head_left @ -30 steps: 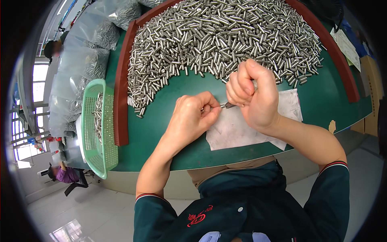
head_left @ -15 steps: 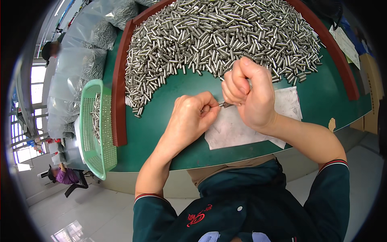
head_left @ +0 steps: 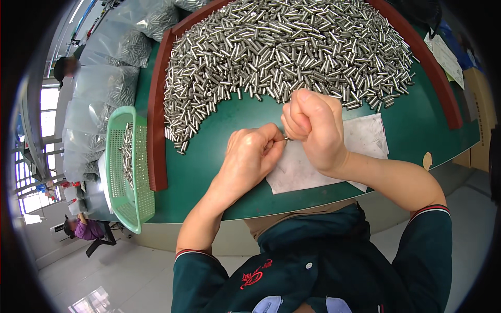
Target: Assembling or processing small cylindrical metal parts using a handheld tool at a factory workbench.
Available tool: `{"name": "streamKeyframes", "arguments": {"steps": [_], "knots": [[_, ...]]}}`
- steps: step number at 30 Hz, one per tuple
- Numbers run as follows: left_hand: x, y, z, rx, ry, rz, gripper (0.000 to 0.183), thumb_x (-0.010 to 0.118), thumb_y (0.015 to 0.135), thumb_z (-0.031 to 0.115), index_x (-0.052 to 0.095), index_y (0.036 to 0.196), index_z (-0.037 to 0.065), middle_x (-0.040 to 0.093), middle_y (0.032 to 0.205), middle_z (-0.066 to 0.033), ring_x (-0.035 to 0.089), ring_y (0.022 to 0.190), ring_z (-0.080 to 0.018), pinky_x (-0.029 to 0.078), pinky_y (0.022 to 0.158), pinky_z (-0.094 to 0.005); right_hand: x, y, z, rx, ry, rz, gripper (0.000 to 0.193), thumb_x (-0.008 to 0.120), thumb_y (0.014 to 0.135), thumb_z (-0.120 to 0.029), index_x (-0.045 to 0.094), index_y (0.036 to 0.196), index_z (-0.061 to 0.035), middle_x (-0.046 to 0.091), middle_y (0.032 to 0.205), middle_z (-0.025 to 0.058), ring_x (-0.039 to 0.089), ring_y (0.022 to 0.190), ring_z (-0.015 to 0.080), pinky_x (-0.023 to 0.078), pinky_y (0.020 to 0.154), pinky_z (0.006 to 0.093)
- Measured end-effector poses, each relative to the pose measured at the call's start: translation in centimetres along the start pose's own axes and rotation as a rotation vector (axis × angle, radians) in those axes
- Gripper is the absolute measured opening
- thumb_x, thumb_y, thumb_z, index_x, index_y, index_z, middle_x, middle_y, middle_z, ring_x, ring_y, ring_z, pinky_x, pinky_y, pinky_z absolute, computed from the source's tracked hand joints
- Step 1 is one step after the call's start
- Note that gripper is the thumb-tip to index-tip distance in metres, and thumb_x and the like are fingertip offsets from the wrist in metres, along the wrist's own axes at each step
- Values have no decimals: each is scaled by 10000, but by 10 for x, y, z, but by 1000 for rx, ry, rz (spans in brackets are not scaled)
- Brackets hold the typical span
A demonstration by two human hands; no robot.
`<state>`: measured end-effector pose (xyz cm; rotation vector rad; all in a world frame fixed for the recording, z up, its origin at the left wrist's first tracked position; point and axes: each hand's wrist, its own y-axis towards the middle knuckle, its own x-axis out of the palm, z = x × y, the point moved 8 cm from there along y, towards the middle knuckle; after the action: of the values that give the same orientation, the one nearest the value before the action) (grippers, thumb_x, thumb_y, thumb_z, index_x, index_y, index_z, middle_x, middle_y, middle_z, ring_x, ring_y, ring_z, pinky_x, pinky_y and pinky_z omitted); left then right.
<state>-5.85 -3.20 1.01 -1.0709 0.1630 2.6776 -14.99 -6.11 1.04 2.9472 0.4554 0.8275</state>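
Note:
Over the green table, my left hand [head_left: 250, 155] is closed in a pinch on a small shiny metal pin [head_left: 286, 139], of which only one end shows. Right beside it, my right hand [head_left: 314, 130] is curled into a fist with the thumb on top. Whatever its fingers hold is hidden. A stained white cloth [head_left: 302, 176] lies flat beneath both hands. Beyond them spreads a big heap of short steel pins [head_left: 282, 52], its near edge just past my knuckles.
Dark red wooden rails [head_left: 158, 120] border the heap. A green plastic basket [head_left: 136, 208] with pins stands at left, near clear bags [head_left: 133, 47] of pins. Papers [head_left: 446, 60] lie at the far right, cardboard [head_left: 477, 104] beside them. Two people [head_left: 86, 228] are in the left background.
My right hand has come slightly left and closer to my left hand. The dark metal piece seen between them is now mostly hidden. My left hand has barely moved.

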Motion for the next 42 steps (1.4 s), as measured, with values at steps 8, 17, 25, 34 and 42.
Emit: {"name": "streamKeyframes", "arguments": {"steps": [8,17,25,34,42], "knots": [[10,4,-37,-382,-1132,-165,148,554,841,169,513,841,27,494,732,-5,345,569,-25,293,490,-167,-7,-3,1,94,162,-7,386,332,886,-208,286,523,-86,272,459,-17,219,412,71,200,401,235],[14,7,-42,-454,-1379,-152,210,499,858,148,503,986,-18,454,741,-26,341,576,-53,306,477,-165,-9,0,4,148,243,3,366,348,869,-172,290,521,-77,282,469,-25,224,413,52,194,390,220],[-10,15,-41,-260,-721,95,187,533,854,167,556,749,14,423,547,39,339,477,-41,271,439,-193,-27,18,-37,-49,321,86,323,303,833,-170,261,521,-94,252,424,-8,188,377,79,183,370,239],[1,26,14,327,298,229,69,598,723,67,575,787,57,532,599,-78,530,579,-257,419,520,-360,-37,23,-38,-69,267,139,316,310,826,-176,268,524,-96,249,427,-12,183,381,76,181,367,240],[-1,29,10,229,312,143,64,606,738,54,573,773,13,546,579,-100,520,479,-203,404,469,-295,-31,21,-32,-37,242,106,322,320,826,-177,270,518,-98,254,425,-15,190,377,74,180,367,238]]}}
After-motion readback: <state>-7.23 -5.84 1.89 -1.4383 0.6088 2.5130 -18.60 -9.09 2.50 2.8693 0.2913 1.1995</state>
